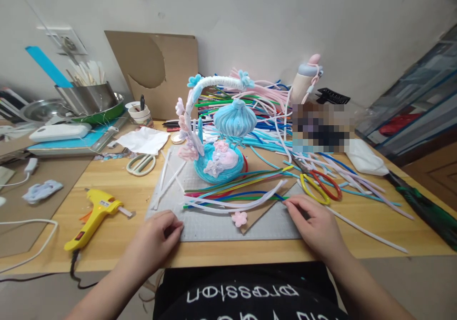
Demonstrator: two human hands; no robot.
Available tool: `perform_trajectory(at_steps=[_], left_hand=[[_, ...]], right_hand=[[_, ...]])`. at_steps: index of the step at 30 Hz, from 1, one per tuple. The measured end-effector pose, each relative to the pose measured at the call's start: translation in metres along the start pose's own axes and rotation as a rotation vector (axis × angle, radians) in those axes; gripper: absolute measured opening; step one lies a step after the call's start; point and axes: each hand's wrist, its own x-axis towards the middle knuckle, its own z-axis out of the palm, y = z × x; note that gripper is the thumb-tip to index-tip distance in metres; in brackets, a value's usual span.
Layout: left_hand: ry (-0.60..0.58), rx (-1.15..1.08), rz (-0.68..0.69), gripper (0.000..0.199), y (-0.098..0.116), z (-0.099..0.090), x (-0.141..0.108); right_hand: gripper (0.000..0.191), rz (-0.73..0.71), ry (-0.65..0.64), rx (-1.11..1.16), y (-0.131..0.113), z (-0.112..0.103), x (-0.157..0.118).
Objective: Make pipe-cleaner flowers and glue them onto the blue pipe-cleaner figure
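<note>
My left hand rests at the left front edge of the grey cutting mat, fingers curled in and nothing visible in them. My right hand lies at the mat's right side, thumb and fingertips closed at the end of a blue pipe cleaner. White pipe cleaners and several coloured ones lie beside it. Behind them stands a fuzzy craft piece: a light blue round base with pink flowers, a white arched stem and a hanging blue shade. A loose pink flower lies between my hands.
A yellow glue gun lies on the left. Scissors with yellow and red handles are on the right, and white-handled scissors near the tissue. Piled pipe cleaners and a cardboard sheet are behind.
</note>
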Motion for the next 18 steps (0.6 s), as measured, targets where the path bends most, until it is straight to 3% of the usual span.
perform_trajectory(at_steps=[7,18], left_hand=[[0.082,0.049,0.162,0.026,-0.003,0.010,-0.008],[0.226,0.125,0.168,0.029,0.000,0.017,-0.007]], right_hand=[[0.015,-0.003,0.008,-0.005,0.001,0.001,0.000],[0.013,0.008,-0.009,0.017,0.000,-0.001,0.000]])
